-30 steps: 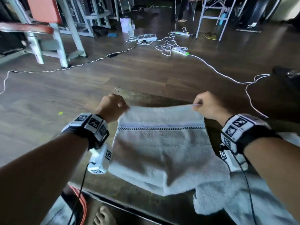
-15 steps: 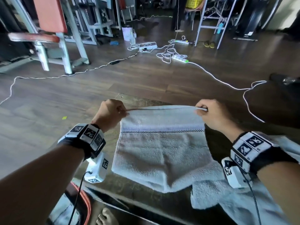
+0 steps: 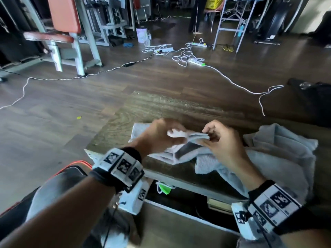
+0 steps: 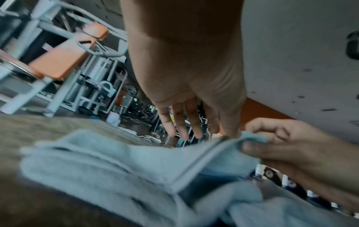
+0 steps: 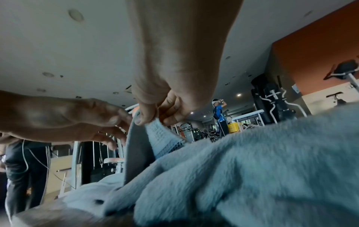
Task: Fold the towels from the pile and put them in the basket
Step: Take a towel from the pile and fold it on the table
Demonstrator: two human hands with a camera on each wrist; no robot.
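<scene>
Half a second ago the pale grey terry towel (image 3: 162,155) lay stretched between both hands; now its corners meet above the dark wood-grain tabletop (image 3: 179,108), so 1 fold is nearly made. The right hand (image 3: 222,140) pinches the stacked edges; the left hand (image 3: 157,135), fingers straight, is beside them.

Left hand (image 3: 157,135) and towel (image 4: 116,165) motion-blurred
</scene>
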